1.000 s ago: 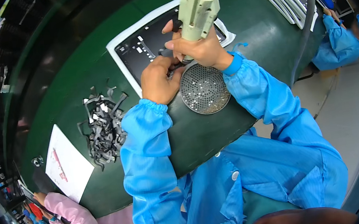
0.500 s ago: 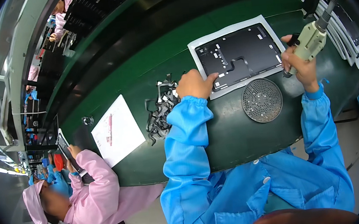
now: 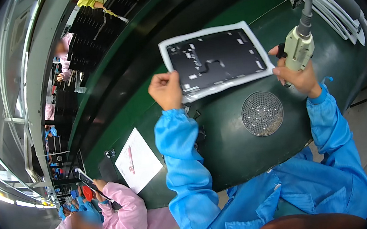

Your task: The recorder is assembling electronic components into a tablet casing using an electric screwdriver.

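A flat black panel (image 3: pixel 219 67) with small white pads and a curved black cable lies on a white padded sheet (image 3: pixel 217 90). My left hand (image 3: pixel 167 91) is closed at the left edge of the sheet and panel, pinching there. The panel is slightly blurred. In my right hand (image 3: pixel 299 76) is a pale green electric screwdriver (image 3: pixel 298 49), gripped around its body; its lower tip is mostly hidden by the hand. It stands just right of the panel. Below the panel sits a round grey perforated screw tray (image 3: pixel 262 113) with small shiny screws in its holes.
Black strips (image 3: pixel 198 133) show partly behind my left sleeve. Further left lie a white paper (image 3: pixel 146 164) and a pink pen (image 3: pixel 131 160). A co-worker in pink (image 3: pixel 121 207) sits at the left. White padded sheets (image 3: pixel 335 18) are stacked at the far right.
The panel and its white sheet have shifted left with my left hand, whose fingers have closed at the edge. The screwdriver has moved slightly left. The view has also turned.
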`<state>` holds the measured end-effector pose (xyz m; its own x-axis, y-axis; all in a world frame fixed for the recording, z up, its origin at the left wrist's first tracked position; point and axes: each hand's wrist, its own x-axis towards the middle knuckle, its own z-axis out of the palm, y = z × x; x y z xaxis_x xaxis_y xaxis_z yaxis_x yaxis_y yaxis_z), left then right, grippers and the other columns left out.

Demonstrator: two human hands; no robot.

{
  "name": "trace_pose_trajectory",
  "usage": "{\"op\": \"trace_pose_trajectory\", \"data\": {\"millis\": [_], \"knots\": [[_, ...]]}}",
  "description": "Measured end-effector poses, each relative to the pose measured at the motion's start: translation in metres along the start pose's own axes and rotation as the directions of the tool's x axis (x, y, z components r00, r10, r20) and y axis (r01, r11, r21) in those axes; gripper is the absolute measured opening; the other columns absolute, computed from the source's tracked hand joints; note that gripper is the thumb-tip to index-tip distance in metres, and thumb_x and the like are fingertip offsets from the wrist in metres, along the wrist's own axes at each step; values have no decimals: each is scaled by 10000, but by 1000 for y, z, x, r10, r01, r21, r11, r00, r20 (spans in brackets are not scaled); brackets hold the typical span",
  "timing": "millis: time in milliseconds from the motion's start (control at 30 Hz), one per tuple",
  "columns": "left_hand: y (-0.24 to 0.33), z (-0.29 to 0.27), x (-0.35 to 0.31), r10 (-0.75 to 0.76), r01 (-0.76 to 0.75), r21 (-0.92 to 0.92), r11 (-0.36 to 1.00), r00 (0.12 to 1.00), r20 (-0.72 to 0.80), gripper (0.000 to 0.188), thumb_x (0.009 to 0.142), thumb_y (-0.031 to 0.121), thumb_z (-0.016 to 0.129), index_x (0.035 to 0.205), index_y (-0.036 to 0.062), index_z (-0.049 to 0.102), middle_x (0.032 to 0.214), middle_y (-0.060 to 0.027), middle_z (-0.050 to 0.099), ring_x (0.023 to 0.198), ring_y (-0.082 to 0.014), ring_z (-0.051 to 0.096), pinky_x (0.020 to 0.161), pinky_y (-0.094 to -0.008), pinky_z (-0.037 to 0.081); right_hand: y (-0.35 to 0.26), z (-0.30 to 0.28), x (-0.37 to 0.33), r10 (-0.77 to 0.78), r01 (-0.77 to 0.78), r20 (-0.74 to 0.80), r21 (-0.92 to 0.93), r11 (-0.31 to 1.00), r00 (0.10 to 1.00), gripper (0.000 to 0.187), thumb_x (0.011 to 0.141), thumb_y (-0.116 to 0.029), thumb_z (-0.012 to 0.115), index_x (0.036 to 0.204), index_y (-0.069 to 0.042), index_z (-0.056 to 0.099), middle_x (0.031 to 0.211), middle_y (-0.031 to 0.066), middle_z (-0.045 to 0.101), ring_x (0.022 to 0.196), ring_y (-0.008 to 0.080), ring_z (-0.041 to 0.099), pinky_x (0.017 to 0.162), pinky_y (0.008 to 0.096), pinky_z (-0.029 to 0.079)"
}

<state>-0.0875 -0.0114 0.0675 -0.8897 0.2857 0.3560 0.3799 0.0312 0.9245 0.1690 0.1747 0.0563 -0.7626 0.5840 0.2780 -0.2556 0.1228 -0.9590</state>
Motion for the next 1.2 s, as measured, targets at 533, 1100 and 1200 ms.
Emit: {"op": "trace_pose_trajectory", "data": {"millis": [533, 1100, 1200], "knots": [[-11, -60, 21, 227, -210, 691, 691, 972, 68, 460, 747, 340, 697, 988, -42, 609, 959, -226, 633, 888, -357, 624, 780, -378, 487, 0, 7, 1, -109, 110, -20, 56, 992, 994, 374, 744, -16, 611, 1099, 47, 510, 688, 32, 545, 582, 86, 523, 517, 218, 410], [-37, 15, -150, 222, -513, 450, 731, 802, 554, 337, 838, 294, 575, 1055, 36, 596, 1276, -189, 460, 1259, -345, 345, 1032, -514, 234, 14, -41, 2, -665, 545, -293, -398, 738, 687, 409, 903, -99, 435, 1287, 37, 411, 1334, 206, 403, 1249, 299, 387, 1064, 477, 264], [-38, 13, -150, 221, -518, 444, 731, 796, 563, 327, 839, 284, 573, 1052, 37, 597, 1269, -184, 467, 1257, -344, 349, 1031, -524, 229, -20, -6, -14, -759, 747, 15, -194, 636, 650, 504, 908, -302, 430, 1333, -36, 380, 1380, 176, 354, 1281, 326, 336, 1065, 552, 199]]}}
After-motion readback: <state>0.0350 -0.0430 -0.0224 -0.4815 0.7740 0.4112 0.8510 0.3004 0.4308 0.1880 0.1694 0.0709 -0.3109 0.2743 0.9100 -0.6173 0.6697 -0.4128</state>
